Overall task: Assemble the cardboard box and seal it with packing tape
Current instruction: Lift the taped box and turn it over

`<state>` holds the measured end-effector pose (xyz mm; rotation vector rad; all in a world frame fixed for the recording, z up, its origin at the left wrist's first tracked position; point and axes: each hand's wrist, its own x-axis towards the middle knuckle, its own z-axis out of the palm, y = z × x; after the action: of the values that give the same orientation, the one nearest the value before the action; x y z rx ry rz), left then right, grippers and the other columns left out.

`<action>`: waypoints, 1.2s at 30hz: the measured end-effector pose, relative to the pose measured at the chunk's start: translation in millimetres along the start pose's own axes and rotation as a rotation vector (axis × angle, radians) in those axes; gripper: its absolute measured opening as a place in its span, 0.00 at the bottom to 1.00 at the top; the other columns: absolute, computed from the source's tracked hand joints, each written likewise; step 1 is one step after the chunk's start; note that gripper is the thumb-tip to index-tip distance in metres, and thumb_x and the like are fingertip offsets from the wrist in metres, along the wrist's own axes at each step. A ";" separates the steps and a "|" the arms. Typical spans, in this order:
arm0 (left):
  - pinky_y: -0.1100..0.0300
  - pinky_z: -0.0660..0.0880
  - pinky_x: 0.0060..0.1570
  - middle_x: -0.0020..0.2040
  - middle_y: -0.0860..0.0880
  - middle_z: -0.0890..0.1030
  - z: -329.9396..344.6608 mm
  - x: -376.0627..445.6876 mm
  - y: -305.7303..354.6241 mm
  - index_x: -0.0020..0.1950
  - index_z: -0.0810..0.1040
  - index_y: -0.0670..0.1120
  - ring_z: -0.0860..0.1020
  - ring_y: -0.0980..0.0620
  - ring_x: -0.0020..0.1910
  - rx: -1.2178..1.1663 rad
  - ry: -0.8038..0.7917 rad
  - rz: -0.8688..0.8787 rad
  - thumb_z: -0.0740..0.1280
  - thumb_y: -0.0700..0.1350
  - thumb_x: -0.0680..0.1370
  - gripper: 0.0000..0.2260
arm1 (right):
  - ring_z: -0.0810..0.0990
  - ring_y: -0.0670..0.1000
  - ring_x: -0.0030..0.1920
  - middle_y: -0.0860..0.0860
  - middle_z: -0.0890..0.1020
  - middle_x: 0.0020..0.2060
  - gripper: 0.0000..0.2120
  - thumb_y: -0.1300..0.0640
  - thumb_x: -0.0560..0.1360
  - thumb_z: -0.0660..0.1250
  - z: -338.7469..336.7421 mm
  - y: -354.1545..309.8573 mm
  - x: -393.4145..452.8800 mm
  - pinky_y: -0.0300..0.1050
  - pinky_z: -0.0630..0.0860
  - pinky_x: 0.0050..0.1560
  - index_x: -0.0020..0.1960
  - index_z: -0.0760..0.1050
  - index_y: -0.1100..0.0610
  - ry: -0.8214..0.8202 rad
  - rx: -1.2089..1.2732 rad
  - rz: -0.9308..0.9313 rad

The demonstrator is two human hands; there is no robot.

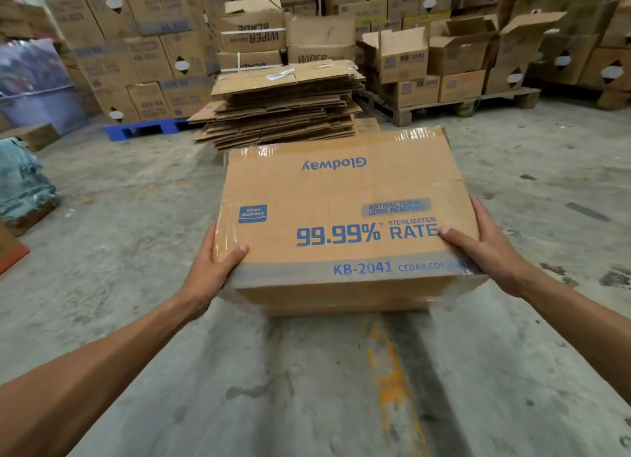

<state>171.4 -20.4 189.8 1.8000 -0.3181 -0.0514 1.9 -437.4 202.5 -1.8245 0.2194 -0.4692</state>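
Note:
A brown cardboard box (338, 197) with blue print "99.99% RATE" and "KB-2041" is held in front of me above the concrete floor. It is closed, and shiny clear tape shows along its far edge and near corners. My left hand (213, 265) grips its near left corner, thumb on the printed face. My right hand (485, 241) grips the near right corner the same way. No tape roll is in view.
A pile of flattened cartons (283, 108) lies on the floor just beyond the box. Stacked cartons line the back wall, with open boxes on a wooden pallet (444, 104) at right. A blue pallet (143, 128) and a cloth-covered pile (20, 180) sit at left.

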 end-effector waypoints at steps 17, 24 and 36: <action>0.72 0.73 0.48 0.56 0.69 0.78 13.1 -37.0 -62.3 0.72 0.62 0.57 0.77 0.74 0.49 0.274 0.027 -0.048 0.77 0.45 0.70 0.36 | 0.73 0.50 0.66 0.44 0.70 0.68 0.45 0.50 0.72 0.74 14.2 53.2 -22.6 0.55 0.76 0.62 0.76 0.46 0.41 -0.092 -0.326 0.045; 0.47 0.74 0.60 0.66 0.48 0.77 11.0 -21.8 -54.9 0.72 0.63 0.50 0.77 0.43 0.63 0.499 0.078 -0.158 0.79 0.54 0.65 0.40 | 0.75 0.58 0.65 0.55 0.74 0.68 0.39 0.54 0.72 0.75 31.8 52.8 -11.9 0.57 0.76 0.60 0.73 0.54 0.53 -0.014 -0.400 0.181; 0.44 0.75 0.59 0.64 0.42 0.77 28.9 -16.0 -73.4 0.66 0.63 0.44 0.76 0.38 0.61 0.571 0.122 -0.352 0.76 0.55 0.69 0.34 | 0.76 0.63 0.63 0.60 0.74 0.67 0.35 0.55 0.74 0.73 51.8 57.1 -10.9 0.62 0.75 0.61 0.72 0.55 0.58 0.037 -0.431 0.405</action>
<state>163.9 -27.9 110.0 2.3978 0.0906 -0.1059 19.0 -405.3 133.6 -2.1181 0.7461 -0.1748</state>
